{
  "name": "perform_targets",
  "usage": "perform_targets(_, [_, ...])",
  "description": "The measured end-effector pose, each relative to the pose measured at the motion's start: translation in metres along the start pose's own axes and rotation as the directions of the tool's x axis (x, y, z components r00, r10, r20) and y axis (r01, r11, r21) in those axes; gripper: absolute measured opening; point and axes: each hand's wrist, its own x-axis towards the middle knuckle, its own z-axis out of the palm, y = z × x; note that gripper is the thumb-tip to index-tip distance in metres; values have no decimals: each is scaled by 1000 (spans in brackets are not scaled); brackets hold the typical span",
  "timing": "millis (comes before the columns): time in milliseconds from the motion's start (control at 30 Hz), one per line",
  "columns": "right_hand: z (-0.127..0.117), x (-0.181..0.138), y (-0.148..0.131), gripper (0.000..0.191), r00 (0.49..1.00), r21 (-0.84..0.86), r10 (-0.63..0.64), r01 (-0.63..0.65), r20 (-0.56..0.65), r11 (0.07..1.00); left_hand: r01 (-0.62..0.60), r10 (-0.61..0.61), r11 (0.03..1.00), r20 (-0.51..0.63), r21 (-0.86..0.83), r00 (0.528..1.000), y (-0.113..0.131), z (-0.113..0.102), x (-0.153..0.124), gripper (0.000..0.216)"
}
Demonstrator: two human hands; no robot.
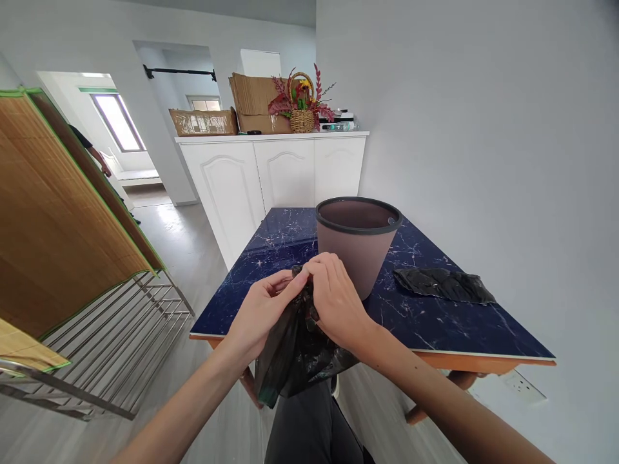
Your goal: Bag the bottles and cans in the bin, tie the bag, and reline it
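Note:
Both my hands meet at the near edge of the table, gripping the bunched top of a black plastic bag (309, 354). My left hand (264, 303) pinches it from the left, and my right hand (336, 293) closes over it from the right, its fingertips touching the left ones. Below them the bag hangs in front of the table edge, over my legs. Just beyond my right hand a brownish trash can (360, 254) with a dark rim stands upright. Another black plastic bag, folded flat (443, 285), lies to its right.
The blue marble-patterned table (416, 325) meets a wall on the right. Behind it, a white cabinet (285, 169) carries cardboard boxes (206, 122) and a flower basket (302, 121). At left stands a metal rack (159, 322) with a woven mat (62, 212). A person's arm (99, 160) shows beyond.

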Motion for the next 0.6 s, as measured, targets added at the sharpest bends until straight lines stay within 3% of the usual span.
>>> perform_targets(100, [-2, -5, 2, 53, 1000, 54, -8, 9, -5, 998, -3, 1, 996, -30, -84, 1000, -2, 0, 0, 35])
perform_targets(200, [-7, -7, 6, 81, 991, 95, -48, 36, 127, 995, 32, -38, 986, -35, -161, 999, -2, -3, 0, 38])
perform_targets(333, [-15, -6, 13, 104, 959, 167, -156, 118, 238, 979, 64, -80, 982, -84, -179, 993, 0, -11, 1, 43])
perform_targets(433, [-21, -9, 19, 110, 935, 211, -235, 181, 267, 961, 55, -78, 984, -128, -172, 989, -2, -21, 5, 42])
perform_targets(600, [-26, -31, 30, 92, 896, 257, -283, 201, 342, 945, 16, -35, 996, -223, -84, 974, -19, -50, 16, 45])
